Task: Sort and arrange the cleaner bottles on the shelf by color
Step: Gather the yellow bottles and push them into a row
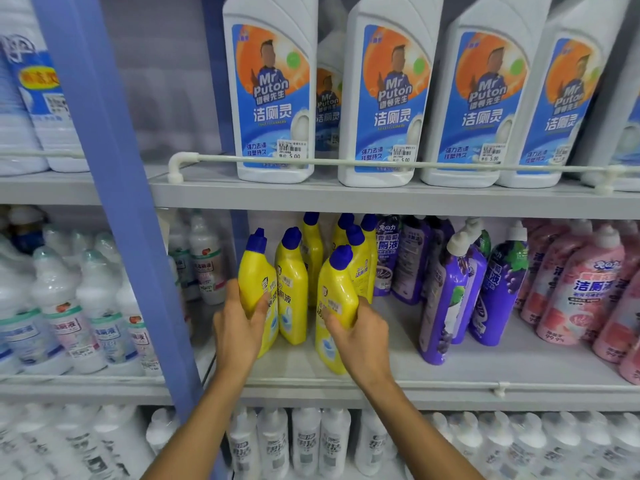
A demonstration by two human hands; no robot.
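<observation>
On the middle shelf (398, 372) stand several yellow cleaner bottles with blue caps. My left hand (239, 327) grips the leftmost yellow bottle (255, 271) around its lower body. My right hand (360, 337) grips the front yellow bottle (337, 289), which stands nearest the shelf edge. Another yellow bottle (292, 282) stands between the two, and more yellow bottles (356, 251) stand behind. To the right are purple bottles (446, 299) with white caps, some leaning, then pink bottles (581, 289) at the far right.
A blue upright post (114, 202) borders the bay on the left. White bottles (273, 91) with blue labels fill the shelf above behind a rail (346, 162). White and clear bottles (79, 313) fill the left bay, and white bottles (304, 441) the shelf below.
</observation>
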